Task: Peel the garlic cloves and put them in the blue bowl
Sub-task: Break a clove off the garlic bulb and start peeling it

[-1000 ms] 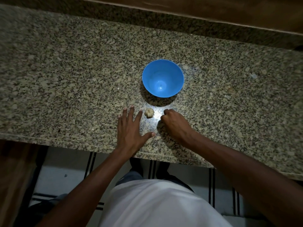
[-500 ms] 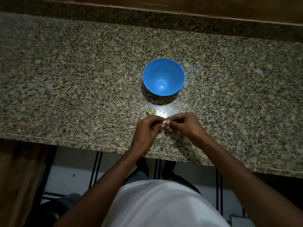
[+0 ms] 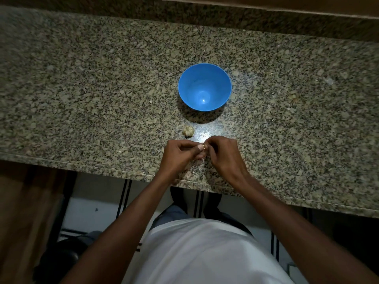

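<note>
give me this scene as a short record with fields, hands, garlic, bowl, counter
left hand: fingers pinched on a small clove, over the counter's near edge
right hand: fingertips meet the left's on the same clove
clove: mostly hidden between the fingertips; how far peeled cannot be told
garlic bulb: lies on the counter, just beyond the hands, apart from the bowl
bowl: blue, upright, empty, beyond the bulb
counter: speckled granite
task state: no clove in the bowl yet
</note>
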`<action>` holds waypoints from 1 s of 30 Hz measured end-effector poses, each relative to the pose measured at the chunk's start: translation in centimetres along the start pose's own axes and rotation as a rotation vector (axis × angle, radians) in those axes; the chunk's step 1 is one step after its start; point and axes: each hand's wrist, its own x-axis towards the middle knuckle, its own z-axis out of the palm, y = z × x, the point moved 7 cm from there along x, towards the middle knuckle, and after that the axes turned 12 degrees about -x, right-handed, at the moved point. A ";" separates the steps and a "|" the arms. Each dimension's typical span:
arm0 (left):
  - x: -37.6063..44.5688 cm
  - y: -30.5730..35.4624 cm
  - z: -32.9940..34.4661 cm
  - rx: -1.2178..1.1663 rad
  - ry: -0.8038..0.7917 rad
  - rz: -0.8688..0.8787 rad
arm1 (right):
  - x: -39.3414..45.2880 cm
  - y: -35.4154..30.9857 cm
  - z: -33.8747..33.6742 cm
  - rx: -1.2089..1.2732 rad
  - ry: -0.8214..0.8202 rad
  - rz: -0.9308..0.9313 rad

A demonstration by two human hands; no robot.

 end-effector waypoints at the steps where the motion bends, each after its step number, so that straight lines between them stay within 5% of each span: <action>1: 0.0 -0.2 -0.1 -0.033 0.003 -0.035 | 0.0 -0.1 0.1 -0.017 -0.006 -0.024; 5: 0.1 -0.6 -0.1 -0.181 0.058 -0.128 | 0.0 0.7 0.3 0.079 0.021 0.028; 9: -0.3 -1.7 0.3 -0.384 0.142 -0.238 | -0.7 2.9 1.9 0.617 -0.076 0.287; 13: -0.5 -2.3 0.3 -0.365 0.170 -0.231 | -1.2 3.1 2.1 0.688 -0.104 0.271; 23: 0.5 0.0 0.1 0.185 0.067 0.031 | -0.4 3.6 2.0 0.504 -0.074 0.306; 26: 1.1 1.0 0.3 0.463 0.057 0.162 | 0.0 3.6 2.5 0.608 -0.124 0.365; 30: 1.5 0.8 0.5 0.513 0.042 0.181 | 0.1 3.4 2.8 0.777 -0.171 0.383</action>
